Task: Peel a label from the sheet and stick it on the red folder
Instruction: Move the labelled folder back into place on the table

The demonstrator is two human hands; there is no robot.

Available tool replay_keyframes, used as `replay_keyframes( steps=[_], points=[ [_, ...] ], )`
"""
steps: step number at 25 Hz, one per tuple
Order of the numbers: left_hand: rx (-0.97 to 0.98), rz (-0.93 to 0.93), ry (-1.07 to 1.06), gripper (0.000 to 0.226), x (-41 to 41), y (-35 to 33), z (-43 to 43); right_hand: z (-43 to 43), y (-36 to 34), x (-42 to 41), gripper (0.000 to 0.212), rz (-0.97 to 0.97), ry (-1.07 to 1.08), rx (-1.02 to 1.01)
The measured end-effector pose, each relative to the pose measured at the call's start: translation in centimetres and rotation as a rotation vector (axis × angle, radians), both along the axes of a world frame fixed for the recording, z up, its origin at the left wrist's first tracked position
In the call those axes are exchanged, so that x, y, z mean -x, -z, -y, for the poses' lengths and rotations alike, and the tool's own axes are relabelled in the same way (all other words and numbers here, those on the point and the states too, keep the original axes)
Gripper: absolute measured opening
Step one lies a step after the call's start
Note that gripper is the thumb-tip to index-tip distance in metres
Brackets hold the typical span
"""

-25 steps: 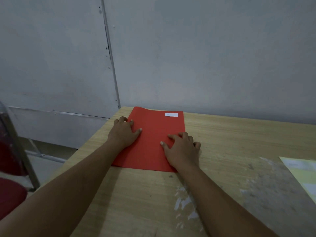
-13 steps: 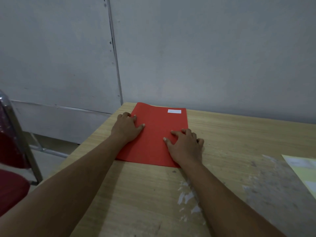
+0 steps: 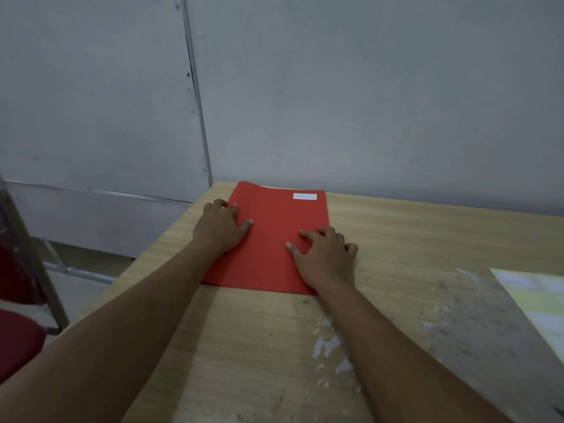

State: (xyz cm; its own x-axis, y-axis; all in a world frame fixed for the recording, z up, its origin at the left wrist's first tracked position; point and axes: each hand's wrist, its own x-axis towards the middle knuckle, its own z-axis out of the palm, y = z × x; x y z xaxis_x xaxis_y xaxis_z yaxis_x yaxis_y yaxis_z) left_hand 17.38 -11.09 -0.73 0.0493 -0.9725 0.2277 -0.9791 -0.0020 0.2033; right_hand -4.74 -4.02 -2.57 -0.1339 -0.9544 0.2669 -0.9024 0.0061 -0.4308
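Observation:
The red folder (image 3: pixel 271 239) lies flat at the far left of the wooden table, close to the wall. A small white label (image 3: pixel 305 196) is stuck near its far right corner. My left hand (image 3: pixel 221 228) rests palm down on the folder's left edge, fingers spread. On the folder's right edge lies my right hand (image 3: pixel 325 257), also flat with fingers apart. Neither hand holds anything. The pale yellow label sheet (image 3: pixel 540 303) lies at the table's right edge, partly cut off by the frame.
The wooden table (image 3: pixel 244 346) has worn, whitish patches near the middle and right. A grey wall stands right behind the folder. A red chair (image 3: pixel 18 331) with a metal frame sits left of the table.
The folder and both hands have slid a little away from me toward the wall. The hands keep the same flat pose on the folder.

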Motion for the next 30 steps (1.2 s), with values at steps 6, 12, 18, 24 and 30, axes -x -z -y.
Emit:
replay_keyframes(
  steps=[6,12,18,24,30],
  points=[
    [-0.002,-0.005,0.002,0.07,-0.1,-0.1,-0.2,-0.1,-0.1,0.0,0.057,0.006,-0.003,0.003],
    [-0.002,0.002,-0.003,0.069,0.0,-0.1,-0.3,-0.2,-0.1,-0.1,0.057,0.007,-0.007,0.001],
    [0.001,0.005,-0.005,0.071,0.2,-0.2,-0.5,-0.1,-0.2,-0.1,0.057,0.0,-0.007,-0.01],
    [-0.006,0.001,-0.006,0.07,0.1,-0.3,-0.3,-0.2,-0.2,0.0,0.057,0.0,-0.008,-0.005],
    [-0.04,0.046,-0.051,0.069,0.6,-1.1,-0.1,-0.3,-0.6,0.1,0.048,0.147,0.017,0.024]
  ],
)
